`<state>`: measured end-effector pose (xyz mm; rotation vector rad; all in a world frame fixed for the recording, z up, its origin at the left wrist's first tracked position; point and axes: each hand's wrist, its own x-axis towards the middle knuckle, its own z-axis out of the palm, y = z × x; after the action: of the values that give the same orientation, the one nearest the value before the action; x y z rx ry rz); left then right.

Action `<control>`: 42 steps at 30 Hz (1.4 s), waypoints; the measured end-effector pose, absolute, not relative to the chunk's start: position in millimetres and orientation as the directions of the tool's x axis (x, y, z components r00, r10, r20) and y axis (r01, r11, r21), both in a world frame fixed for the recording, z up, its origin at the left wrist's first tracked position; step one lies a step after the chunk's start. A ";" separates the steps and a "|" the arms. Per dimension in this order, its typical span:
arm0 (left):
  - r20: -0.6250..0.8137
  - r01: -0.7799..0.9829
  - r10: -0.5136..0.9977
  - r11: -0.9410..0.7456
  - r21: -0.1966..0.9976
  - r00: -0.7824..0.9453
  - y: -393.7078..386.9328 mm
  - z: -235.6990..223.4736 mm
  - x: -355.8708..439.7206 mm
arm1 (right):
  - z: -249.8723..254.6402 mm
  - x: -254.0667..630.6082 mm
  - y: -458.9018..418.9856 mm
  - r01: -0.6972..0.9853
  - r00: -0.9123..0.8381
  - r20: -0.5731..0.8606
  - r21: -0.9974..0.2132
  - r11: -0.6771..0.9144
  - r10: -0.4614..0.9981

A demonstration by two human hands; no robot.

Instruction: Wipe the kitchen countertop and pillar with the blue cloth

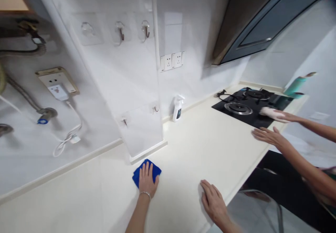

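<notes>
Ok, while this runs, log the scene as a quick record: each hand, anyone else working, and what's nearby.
left hand: flat on a blue cloth, on the cream countertop
right hand: palm down on the countertop, holding nothing
co-worker's hands: one on a pale cloth on the black gas hob; other flat on the countertop
nearby: white spray bottle by the wall; wall socket
</notes>
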<state>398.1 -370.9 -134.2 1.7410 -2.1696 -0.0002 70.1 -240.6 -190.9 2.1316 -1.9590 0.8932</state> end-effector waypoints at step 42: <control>-0.021 -0.477 -0.494 0.827 0.297 -0.869 -415.2 -139.9 72.9 | -155.8 81.5 -252.9 -0.896 -0.123 0.558 -0.418 -0.149 -0.821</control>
<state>72.9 -415.2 -139.9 0.7845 -2.9489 -0.4561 81.5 -252.9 -155.8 2.0096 -1.9798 1.1337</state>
